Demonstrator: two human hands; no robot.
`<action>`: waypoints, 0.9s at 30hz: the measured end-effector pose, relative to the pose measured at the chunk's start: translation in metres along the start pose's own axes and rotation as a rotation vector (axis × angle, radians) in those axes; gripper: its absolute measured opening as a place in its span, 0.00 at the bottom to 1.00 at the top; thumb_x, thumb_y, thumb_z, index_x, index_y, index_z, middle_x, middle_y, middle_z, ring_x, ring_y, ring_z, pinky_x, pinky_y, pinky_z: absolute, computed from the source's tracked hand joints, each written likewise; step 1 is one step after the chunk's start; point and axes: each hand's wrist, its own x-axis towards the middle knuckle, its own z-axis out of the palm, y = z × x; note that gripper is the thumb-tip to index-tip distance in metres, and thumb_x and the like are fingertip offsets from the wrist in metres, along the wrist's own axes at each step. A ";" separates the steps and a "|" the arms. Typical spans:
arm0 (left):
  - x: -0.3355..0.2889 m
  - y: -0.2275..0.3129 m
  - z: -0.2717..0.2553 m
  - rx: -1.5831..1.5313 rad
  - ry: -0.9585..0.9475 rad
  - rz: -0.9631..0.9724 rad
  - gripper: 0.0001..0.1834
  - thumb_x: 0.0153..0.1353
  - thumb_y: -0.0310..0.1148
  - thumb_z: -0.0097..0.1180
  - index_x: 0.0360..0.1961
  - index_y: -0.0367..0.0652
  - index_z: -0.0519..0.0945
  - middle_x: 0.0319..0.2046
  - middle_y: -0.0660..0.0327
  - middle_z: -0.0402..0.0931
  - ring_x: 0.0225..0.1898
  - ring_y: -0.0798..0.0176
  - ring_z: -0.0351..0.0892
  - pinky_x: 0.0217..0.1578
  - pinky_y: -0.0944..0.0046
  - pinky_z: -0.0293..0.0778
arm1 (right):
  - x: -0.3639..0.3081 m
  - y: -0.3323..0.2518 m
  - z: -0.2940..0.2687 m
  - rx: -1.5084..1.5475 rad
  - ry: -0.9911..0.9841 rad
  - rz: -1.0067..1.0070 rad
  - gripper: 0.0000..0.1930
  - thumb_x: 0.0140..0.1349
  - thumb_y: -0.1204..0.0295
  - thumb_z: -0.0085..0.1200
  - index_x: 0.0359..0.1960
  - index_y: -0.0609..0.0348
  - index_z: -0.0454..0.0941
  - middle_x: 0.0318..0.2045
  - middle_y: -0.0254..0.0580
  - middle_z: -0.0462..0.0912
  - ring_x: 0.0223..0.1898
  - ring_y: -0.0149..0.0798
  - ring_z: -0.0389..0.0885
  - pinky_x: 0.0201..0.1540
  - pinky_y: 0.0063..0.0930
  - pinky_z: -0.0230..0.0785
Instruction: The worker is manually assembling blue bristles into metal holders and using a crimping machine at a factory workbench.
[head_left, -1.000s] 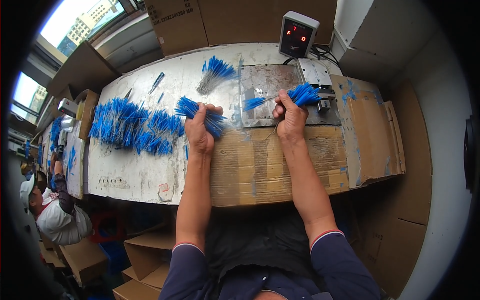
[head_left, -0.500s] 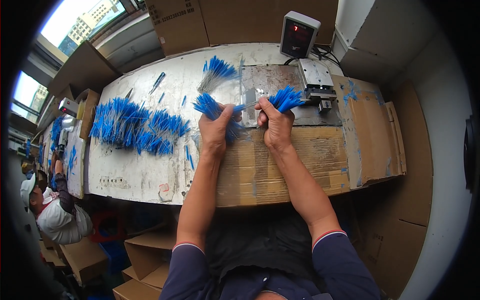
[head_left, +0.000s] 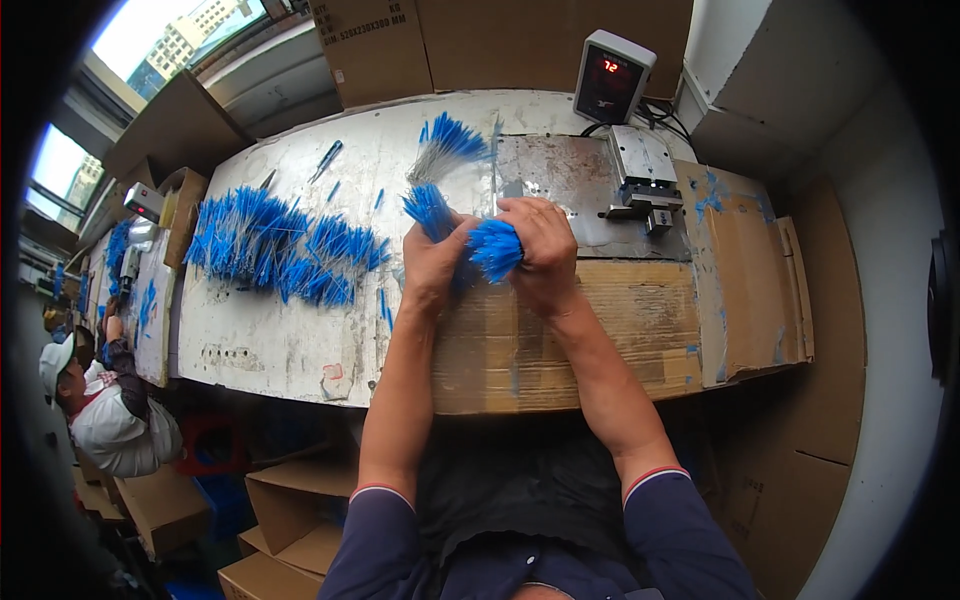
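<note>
My left hand (head_left: 434, 262) is closed around a bundle of thin pale wires with blue ends (head_left: 428, 210), whose blue tips fan out up and to the left. Right beside it, my right hand (head_left: 546, 240) grips a second bundle of blue-ended wires (head_left: 495, 250), its tips pointing down and toward me. The two hands are close together above the front of the bench, and the fingers of my left hand are partly hidden behind the right bundle. Just beyond them lies a loose sheaf of the same wires (head_left: 445, 145), pale stems showing.
Large heaps of blue-ended wires (head_left: 245, 240) cover the bench's left part, near a screwdriver (head_left: 326, 160). A small metal fixture (head_left: 643, 175) and a box with a red display (head_left: 612, 78) stand at the back right. Cardboard (head_left: 600, 320) covers the front. A co-worker (head_left: 115, 410) sits far left.
My right hand has moved left toward my left hand and turned, so its bundle's blue tips now point toward me instead of to the right. The display's red digits have changed.
</note>
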 end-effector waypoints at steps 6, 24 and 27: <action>-0.001 0.007 0.004 -0.120 -0.058 -0.022 0.08 0.67 0.29 0.66 0.41 0.36 0.82 0.39 0.58 0.85 0.37 0.67 0.84 0.40 0.66 0.81 | -0.013 0.001 -0.001 0.150 -0.321 0.350 0.08 0.59 0.73 0.63 0.39 0.60 0.83 0.33 0.51 0.84 0.35 0.55 0.82 0.39 0.43 0.74; -0.007 0.014 0.010 0.052 -0.318 -0.191 0.21 0.57 0.28 0.75 0.50 0.37 0.79 0.32 0.61 0.84 0.28 0.66 0.84 0.30 0.64 0.83 | 0.000 -0.005 -0.007 1.058 -0.092 1.338 0.10 0.59 0.77 0.69 0.40 0.65 0.83 0.27 0.40 0.84 0.20 0.32 0.83 0.18 0.27 0.76; -0.008 0.013 0.015 0.074 -0.317 -0.160 0.20 0.56 0.28 0.76 0.47 0.38 0.80 0.32 0.61 0.83 0.28 0.66 0.83 0.30 0.65 0.82 | 0.003 -0.003 -0.012 1.061 -0.181 1.363 0.09 0.59 0.79 0.68 0.40 0.66 0.82 0.27 0.41 0.85 0.21 0.34 0.84 0.18 0.27 0.76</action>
